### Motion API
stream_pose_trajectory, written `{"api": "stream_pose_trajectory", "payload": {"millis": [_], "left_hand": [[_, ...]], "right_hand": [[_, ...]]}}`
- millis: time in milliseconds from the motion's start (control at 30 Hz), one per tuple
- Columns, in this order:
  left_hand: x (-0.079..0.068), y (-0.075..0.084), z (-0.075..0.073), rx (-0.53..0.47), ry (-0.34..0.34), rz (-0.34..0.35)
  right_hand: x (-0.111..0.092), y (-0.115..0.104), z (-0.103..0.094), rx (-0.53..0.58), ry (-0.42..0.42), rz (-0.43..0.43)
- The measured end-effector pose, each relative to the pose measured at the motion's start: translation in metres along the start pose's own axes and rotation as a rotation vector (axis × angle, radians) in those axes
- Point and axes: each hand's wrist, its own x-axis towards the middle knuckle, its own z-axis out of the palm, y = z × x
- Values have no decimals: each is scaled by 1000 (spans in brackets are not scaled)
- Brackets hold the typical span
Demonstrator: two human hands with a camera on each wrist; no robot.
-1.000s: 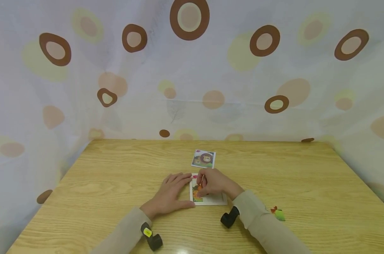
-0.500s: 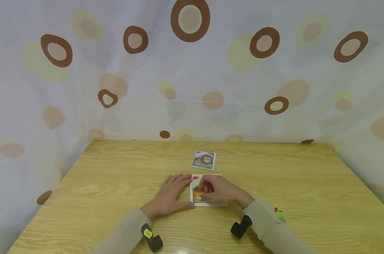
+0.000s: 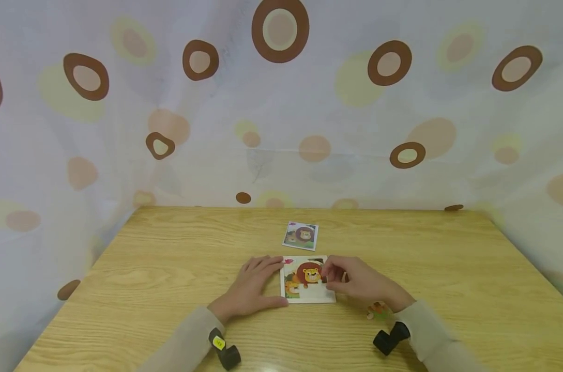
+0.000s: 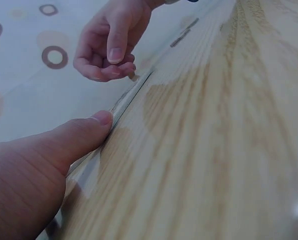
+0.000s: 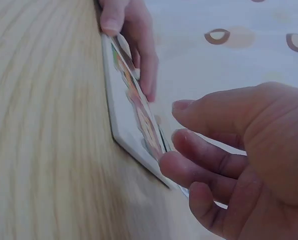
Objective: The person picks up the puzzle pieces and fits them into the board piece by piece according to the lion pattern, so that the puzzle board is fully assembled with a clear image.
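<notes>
A white-bordered lion puzzle board (image 3: 308, 294) lies flat on the table, part of its picture filled with pieces and part bare white. My left hand (image 3: 248, 289) rests at its left side, straight fingers at the far corner and thumb at the near one. At the right edge, my right hand (image 3: 358, 279) hovers with loosely bent fingers. In the right wrist view, thumb and fingers of the right hand (image 5: 249, 150) stand apart and I see nothing between them. Loose colourful puzzle pieces (image 3: 378, 310) lie near the right wrist, partly covered by it.
A small picture card (image 3: 301, 236) with a similar lion lies just beyond the board. The wooden table (image 3: 193, 237) meets a patterned cloth (image 3: 281, 103) at the back and sides. Each wrist wears a black camera mount.
My right hand has moved right, off the middle of the board, uncovering the lion's face and mane. A brown-and-green piece now shows near the right wrist. The left hand has stayed put.
</notes>
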Motion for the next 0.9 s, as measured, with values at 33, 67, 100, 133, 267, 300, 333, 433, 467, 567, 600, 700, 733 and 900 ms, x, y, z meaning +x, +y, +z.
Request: {"api": "stream_pose_trajectory", "payload": {"millis": [33,67,100,133,267,300,333,433,467,567,600,700,733,900], "left_hand": [[0,0,0,2,1,2],[0,-1,0,4,3,4],[0,-1,0,6,5,5],[0,-1,0,7,5,4],[-1,-1,0,2,3,1],[-1,-1,0,1,0,0],[-1,-1,0,-2,-2,-1],[0,-1,0,-4,-6,-3],[0,-1,0,-3,-4,-3],[2,-1,1,0,1,-1],[2,-1,1,4,2,3],[3,-1,1,3,-4,11],[3,0,1,1,-6,8],[2,-3,2,15,1,9]], "right_hand": [[-3,1,-3,-4,2,-5],[-6,2,-6,-10,3,-6],[-9,3,-9,-15,4,-3],[-13,3,-12,-19,3,4],[-28,6,-22,-29,-5,18],[-32,6,-24,-24,-7,16],[-37,7,-26,-16,-11,18],[-48,10,-33,2,-27,37],[-52,11,-35,4,-33,45],[-62,16,-42,11,-67,68],[-64,17,-44,13,-81,68],[-71,22,-51,17,-118,51],[-72,23,-53,15,-125,44],[-75,27,-57,4,-144,41]]}}
